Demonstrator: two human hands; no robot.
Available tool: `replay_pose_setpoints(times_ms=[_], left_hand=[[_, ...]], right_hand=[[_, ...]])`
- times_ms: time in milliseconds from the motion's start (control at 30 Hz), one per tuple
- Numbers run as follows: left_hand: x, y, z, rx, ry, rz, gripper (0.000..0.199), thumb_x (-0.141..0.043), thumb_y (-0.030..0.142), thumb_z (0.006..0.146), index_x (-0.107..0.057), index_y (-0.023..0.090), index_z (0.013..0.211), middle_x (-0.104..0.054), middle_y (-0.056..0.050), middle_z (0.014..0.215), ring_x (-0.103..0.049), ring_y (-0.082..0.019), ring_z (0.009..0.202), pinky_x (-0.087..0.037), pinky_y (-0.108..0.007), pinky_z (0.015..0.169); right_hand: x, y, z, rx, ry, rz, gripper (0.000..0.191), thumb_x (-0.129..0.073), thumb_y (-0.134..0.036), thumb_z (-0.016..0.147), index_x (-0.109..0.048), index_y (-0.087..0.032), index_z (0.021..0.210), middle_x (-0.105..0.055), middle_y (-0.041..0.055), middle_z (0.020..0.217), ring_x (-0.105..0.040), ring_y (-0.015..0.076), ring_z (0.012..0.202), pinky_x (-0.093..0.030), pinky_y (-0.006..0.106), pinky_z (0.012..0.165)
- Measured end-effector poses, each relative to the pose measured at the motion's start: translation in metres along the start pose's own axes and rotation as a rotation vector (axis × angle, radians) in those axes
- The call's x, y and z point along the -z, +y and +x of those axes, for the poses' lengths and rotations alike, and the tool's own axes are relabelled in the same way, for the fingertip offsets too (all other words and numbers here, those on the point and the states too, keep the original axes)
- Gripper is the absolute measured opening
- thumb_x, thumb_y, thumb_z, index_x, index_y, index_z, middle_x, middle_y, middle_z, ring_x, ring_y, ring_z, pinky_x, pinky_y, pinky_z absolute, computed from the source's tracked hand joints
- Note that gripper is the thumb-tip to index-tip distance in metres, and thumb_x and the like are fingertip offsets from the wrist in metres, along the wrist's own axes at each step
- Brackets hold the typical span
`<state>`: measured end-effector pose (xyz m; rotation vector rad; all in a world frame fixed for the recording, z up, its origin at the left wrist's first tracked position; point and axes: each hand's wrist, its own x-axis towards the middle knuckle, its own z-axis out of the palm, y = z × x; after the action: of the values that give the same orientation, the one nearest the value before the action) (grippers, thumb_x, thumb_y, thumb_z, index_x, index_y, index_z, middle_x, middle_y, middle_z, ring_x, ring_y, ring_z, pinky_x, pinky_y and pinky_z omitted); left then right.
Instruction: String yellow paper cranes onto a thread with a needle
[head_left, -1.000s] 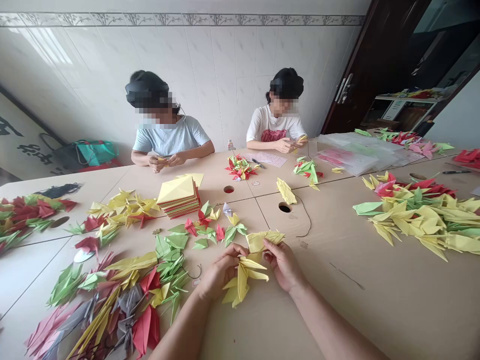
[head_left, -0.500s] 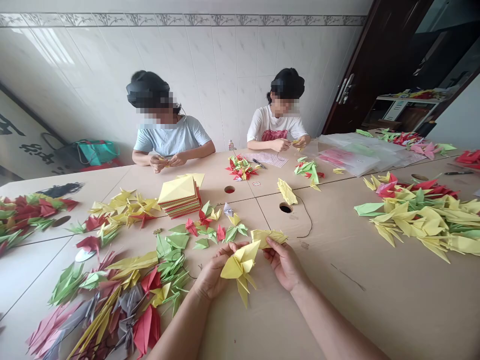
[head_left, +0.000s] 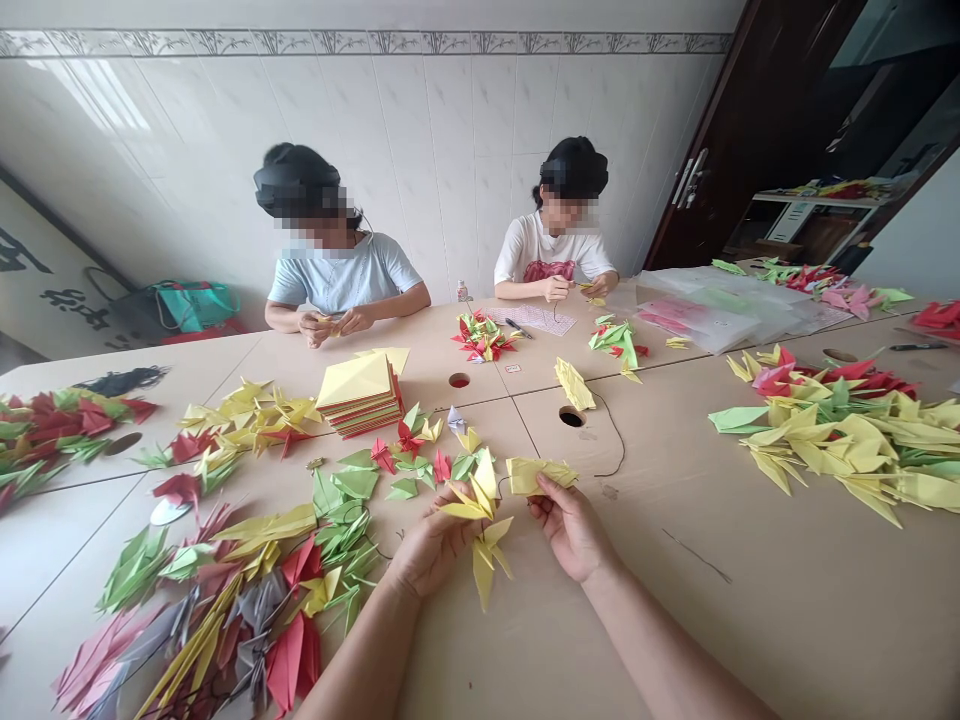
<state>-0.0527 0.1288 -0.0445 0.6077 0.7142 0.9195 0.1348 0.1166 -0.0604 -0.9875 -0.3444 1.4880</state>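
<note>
My left hand [head_left: 431,545] is closed around a yellow paper crane [head_left: 480,503], its pointed wings sticking up past my fingers. More yellow paper points [head_left: 486,570] hang just below that hand. Between thumb and fingers, my right hand [head_left: 566,525] pinches a flat bundle of folded yellow paper [head_left: 532,474]. A short stretch of dark thread [head_left: 502,486] shows in the gap between the crane and the bundle. Both hands are above the table, a small distance apart. My left fingertips are partly hidden by the crane.
Mixed folded paper cranes [head_left: 255,580] lie left of my arm, and another heap [head_left: 847,430] lies far right. Beyond my hands are a stack of square paper [head_left: 360,395], a folded yellow bundle [head_left: 574,384] and a table hole [head_left: 571,416]. Two people [head_left: 341,280] sit opposite, handling yellow paper.
The yellow crane in my left hand has turned and its wings now point up and left. A gap has opened between it and the right-hand bundle, showing dark thread.
</note>
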Motion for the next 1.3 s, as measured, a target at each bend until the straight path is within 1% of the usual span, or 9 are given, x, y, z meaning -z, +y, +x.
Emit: replay_pose_setpoints(times_ms=[100, 167, 267, 367, 500, 667, 933, 1133, 1300], left_hand=[[0.005, -0.001, 0.005, -0.021, 0.05, -0.005, 0.015, -0.06, 0.024, 0.088, -0.06, 0.013, 0.099, -0.064, -0.004, 0.095, -0.063, -0.015, 0.079, -0.054, -0.032, 0.068], [0.008, -0.003, 0.008, 0.002, 0.062, 0.006, 0.02, -0.056, 0.028, 0.091, -0.06, 0.013, 0.104, -0.064, -0.004, 0.096, -0.063, -0.015, 0.077, -0.055, -0.032, 0.067], [0.011, -0.007, 0.01, 0.07, 0.052, 0.032, 0.023, -0.056, 0.03, 0.091, -0.059, 0.014, 0.107, -0.064, -0.005, 0.098, -0.063, -0.015, 0.077, -0.055, -0.032, 0.066], [0.013, -0.01, 0.011, 0.116, 0.049, 0.049, 0.026, -0.056, 0.031, 0.091, -0.058, 0.014, 0.111, -0.063, -0.007, 0.105, -0.064, -0.017, 0.084, -0.055, -0.035, 0.071], [0.016, -0.009, 0.009, 0.175, 0.043, 0.054, 0.029, -0.056, 0.031, 0.091, -0.057, 0.015, 0.115, -0.062, -0.008, 0.111, -0.063, -0.019, 0.09, -0.055, -0.038, 0.075], [0.02, -0.007, 0.008, 0.274, 0.01, 0.051, 0.03, -0.056, 0.031, 0.091, -0.056, 0.015, 0.116, -0.061, -0.008, 0.113, -0.063, -0.02, 0.092, -0.055, -0.039, 0.077], [0.027, -0.009, 0.008, 0.303, 0.015, 0.075, 0.03, -0.056, 0.032, 0.091, -0.056, 0.015, 0.116, -0.062, -0.008, 0.111, -0.063, -0.02, 0.09, -0.055, -0.038, 0.075], [0.027, -0.011, 0.006, 0.344, 0.016, 0.135, 0.03, -0.056, 0.032, 0.091, -0.057, 0.015, 0.115, -0.062, -0.008, 0.111, -0.063, -0.02, 0.09, -0.055, -0.039, 0.076], [0.021, -0.01, 0.005, 0.365, 0.014, 0.199, 0.028, -0.055, 0.033, 0.091, -0.057, 0.015, 0.113, -0.063, -0.007, 0.106, -0.064, -0.018, 0.085, -0.055, -0.036, 0.071]], right_hand=[[0.001, -0.001, 0.0, 0.023, -0.011, 0.033, 0.012, -0.058, -0.024, 0.091, -0.061, -0.013, 0.097, -0.062, 0.0009, 0.087, -0.06, 0.0105, 0.067, -0.052, 0.024, 0.057], [0.001, -0.003, 0.0, 0.045, -0.028, 0.052, 0.012, -0.058, -0.024, 0.091, -0.06, -0.013, 0.096, -0.062, 0.0008, 0.086, -0.06, 0.0103, 0.066, -0.051, 0.024, 0.057], [0.001, -0.006, -0.001, 0.078, -0.051, 0.071, 0.01, -0.058, -0.022, 0.09, -0.06, -0.013, 0.095, -0.062, 0.0009, 0.088, -0.06, 0.0103, 0.067, -0.051, 0.023, 0.057], [0.001, -0.008, -0.001, 0.093, -0.067, 0.073, 0.008, -0.059, -0.019, 0.09, -0.06, -0.013, 0.094, -0.062, 0.0008, 0.088, -0.059, 0.0101, 0.067, -0.051, 0.023, 0.056], [0.002, -0.009, -0.001, 0.079, -0.083, 0.047, 0.008, -0.059, -0.019, 0.089, -0.061, -0.012, 0.094, -0.063, 0.0012, 0.089, -0.06, 0.0105, 0.069, -0.051, 0.023, 0.058], [0.003, -0.007, -0.001, 0.068, -0.126, 0.005, 0.009, -0.061, -0.018, 0.088, -0.062, -0.012, 0.095, -0.064, 0.0019, 0.092, -0.061, 0.012, 0.073, -0.052, 0.026, 0.061], [-0.002, -0.008, -0.008, 0.015, -0.302, -0.108, 0.02, -0.08, -0.031, 0.069, -0.072, -0.019, 0.084, -0.07, 0.0016, 0.087, -0.061, 0.0134, 0.08, -0.047, 0.023, 0.066], [-0.007, -0.008, -0.015, 0.0, -0.405, -0.226, 0.022, -0.079, -0.034, 0.069, -0.074, -0.019, 0.084, -0.072, 0.0035, 0.082, -0.061, 0.0171, 0.082, -0.045, 0.027, 0.07], [-0.007, -0.009, -0.015, 0.011, -0.416, -0.276, 0.022, -0.079, -0.036, 0.069, -0.074, -0.019, 0.081, -0.071, 0.0029, 0.081, -0.059, 0.0166, 0.081, -0.044, 0.028, 0.071]])
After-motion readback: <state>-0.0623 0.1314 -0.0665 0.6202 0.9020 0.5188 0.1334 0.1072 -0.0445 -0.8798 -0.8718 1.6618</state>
